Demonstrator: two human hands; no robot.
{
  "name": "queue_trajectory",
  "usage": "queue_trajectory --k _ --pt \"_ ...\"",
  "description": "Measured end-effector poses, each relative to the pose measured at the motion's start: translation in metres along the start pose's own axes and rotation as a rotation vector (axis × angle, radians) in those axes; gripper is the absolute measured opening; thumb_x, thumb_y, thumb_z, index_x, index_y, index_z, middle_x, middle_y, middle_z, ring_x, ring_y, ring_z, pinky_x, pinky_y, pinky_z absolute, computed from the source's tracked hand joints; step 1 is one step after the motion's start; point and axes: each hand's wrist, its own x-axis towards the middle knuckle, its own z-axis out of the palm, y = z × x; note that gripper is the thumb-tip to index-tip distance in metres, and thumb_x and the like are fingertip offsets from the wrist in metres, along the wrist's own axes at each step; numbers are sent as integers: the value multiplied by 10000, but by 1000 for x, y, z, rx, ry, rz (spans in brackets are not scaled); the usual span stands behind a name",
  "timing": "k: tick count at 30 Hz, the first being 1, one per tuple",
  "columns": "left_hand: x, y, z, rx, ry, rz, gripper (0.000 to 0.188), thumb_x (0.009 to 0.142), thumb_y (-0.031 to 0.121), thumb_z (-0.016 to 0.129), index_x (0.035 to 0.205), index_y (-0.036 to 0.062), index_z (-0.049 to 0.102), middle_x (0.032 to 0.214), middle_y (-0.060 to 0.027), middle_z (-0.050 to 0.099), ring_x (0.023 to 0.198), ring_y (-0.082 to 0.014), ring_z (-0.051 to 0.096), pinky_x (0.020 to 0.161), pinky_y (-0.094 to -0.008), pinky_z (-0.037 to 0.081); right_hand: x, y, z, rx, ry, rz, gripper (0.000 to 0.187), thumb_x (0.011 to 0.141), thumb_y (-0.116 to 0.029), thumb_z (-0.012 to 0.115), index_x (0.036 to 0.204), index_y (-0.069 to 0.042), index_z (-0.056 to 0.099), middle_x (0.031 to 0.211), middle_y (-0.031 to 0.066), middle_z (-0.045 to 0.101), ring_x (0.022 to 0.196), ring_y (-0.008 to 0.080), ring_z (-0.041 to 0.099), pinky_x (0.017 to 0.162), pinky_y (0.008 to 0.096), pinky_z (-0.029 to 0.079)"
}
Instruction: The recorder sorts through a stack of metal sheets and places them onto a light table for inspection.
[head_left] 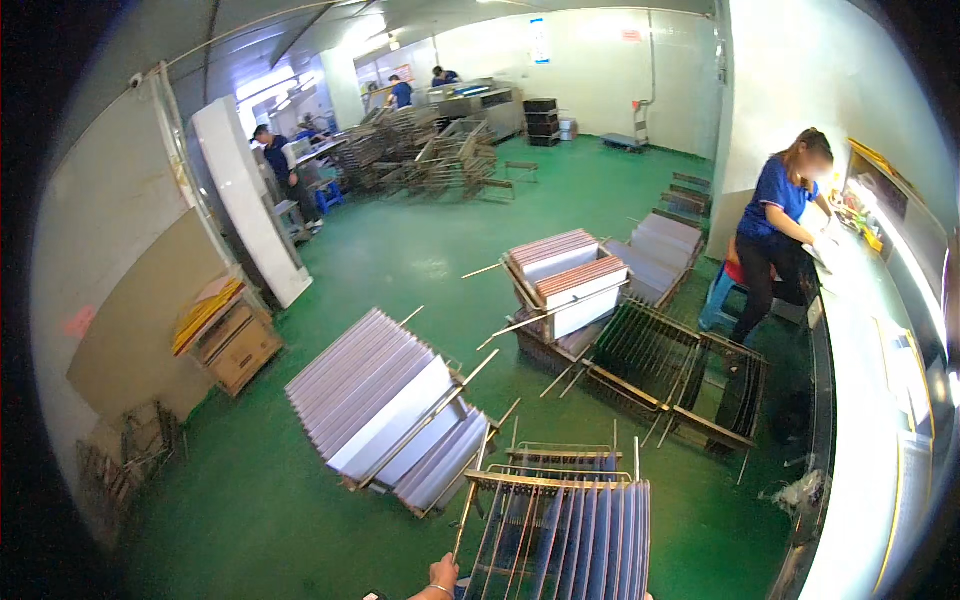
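Rack [550,482] holding a row of upright panels [575,540]. At its left, the left hand [441,574] has its grip closed around the rack's side bar [466,517]; the right hand's grip cannot be told. Beyond the rack, to its left, white panels [390,430]; to its right, dark frames [628,390]; farther right, a tabletop [860,470] and seated co-worker [775,205].

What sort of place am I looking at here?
Probably a factory workshop: slotted, brass-coloured metal racks packed with thin, flat, greyish panels stand on a glossy green floor, and a person in a blue short-sleeved shirt works at a long, brightly lit white bench.
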Motion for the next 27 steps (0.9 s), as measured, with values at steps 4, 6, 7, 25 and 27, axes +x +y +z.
queue_trajectory --k 4,6,7,25,27 --pt "-74 13 -57 28 -75 -83 478 771 433 552 521 26 554 475 -70 506 432 -177 496 423 -324 376 -22 25 -4 -57 -17 49 545 929 -465 318 1135 -11 538 1081 114 592 897 250 569 827 376 444" --pt "-70 -15 -74 -50 -74 -82 481 778 441 538 529 29 551 467 -58 488 422 -170 483 412 -327 360 -37 35 -1 -103 -40 55 545 929 -464 318 1135 -11 538 1082 115 592 899 250 569 828 376 444" --pt "-73 -23 -82 -65 -66 -108 481 778 441 538 529 29 551 467 -58 488 422 -170 483 412 -327 360 -42 41 1 -130 -51 59 545 929 -464 317 1135 -11 538 1082 115 592 900 250 569 829 376 444" --pt "-148 -159 -337 -883 245 -188 396 823 366 515 524 122 427 480 13 395 420 -93 361 388 -256 242 -102 159 166 -773 -430 224 546 930 -462 316 1138 -7 535 1089 121 590 916 248 568 840 373 441" --pt "-157 -165 -362 -963 312 -157 387 822 364 519 529 128 428 477 15 384 416 -92 355 385 -254 236 -102 174 204 -832 -492 231 546 930 -461 316 1138 -6 534 1090 122 590 918 248 568 841 373 440"
